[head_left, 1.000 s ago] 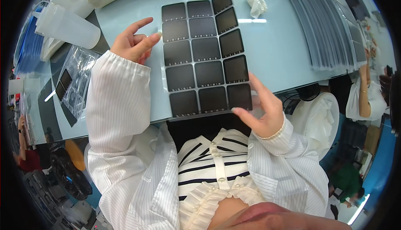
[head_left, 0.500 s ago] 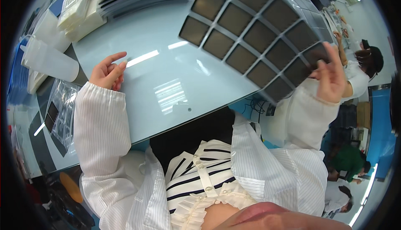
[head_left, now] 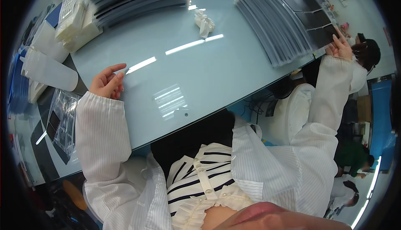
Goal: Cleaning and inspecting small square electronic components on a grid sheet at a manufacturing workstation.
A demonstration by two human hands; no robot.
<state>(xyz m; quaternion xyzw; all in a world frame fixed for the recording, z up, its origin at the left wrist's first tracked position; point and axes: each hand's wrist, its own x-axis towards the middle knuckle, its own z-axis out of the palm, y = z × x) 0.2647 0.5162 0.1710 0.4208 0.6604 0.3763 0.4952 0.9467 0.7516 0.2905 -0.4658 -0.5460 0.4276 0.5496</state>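
Dark gridded tray (head_left: 321, 27) lands on the stack (head_left: 280, 21), upper right; the right hand (head_left: 340, 46) lies flat on it, the left hand (head_left: 107, 81) loosely curled, empty. Squaring its edges looks next.

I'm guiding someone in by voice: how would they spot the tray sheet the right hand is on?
Start at the pale blue table and go to its far right corner, where a fanned stack of sheets lies. The tray tops it, touched by the right hand; it alone shows dark square pockets.
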